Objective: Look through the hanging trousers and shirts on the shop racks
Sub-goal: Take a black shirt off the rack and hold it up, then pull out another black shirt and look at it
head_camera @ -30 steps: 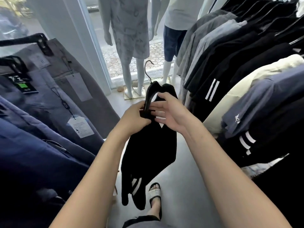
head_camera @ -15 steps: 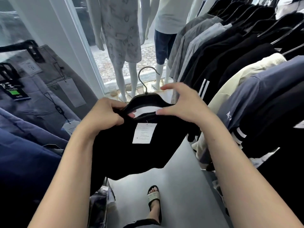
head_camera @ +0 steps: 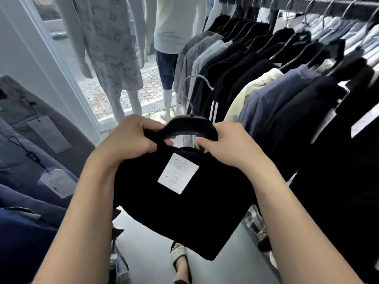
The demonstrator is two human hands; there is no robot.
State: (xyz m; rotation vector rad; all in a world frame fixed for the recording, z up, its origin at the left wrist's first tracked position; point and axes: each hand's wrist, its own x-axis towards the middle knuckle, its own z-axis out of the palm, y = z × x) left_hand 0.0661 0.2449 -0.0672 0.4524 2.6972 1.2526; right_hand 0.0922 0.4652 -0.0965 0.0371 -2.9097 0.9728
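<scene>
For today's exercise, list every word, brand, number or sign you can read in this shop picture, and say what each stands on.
White tag on the black garment in both hands: lines of print, too small to read.
Small black tag on the hanging trousers, left: short white lettering, too blurred to be sure.
Paper price tags on those trousers: print unreadable.
Nothing can be quoted with confidence.

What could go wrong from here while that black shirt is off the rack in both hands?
1. The black shirt may slide off its hanger: the left hand and right hand grip only the hanger's ends and the collar.
2. The hanger's bare hook points at the crowded rack of shirts and could snag one.
3. The white tag dangles loose and could tear.
</scene>
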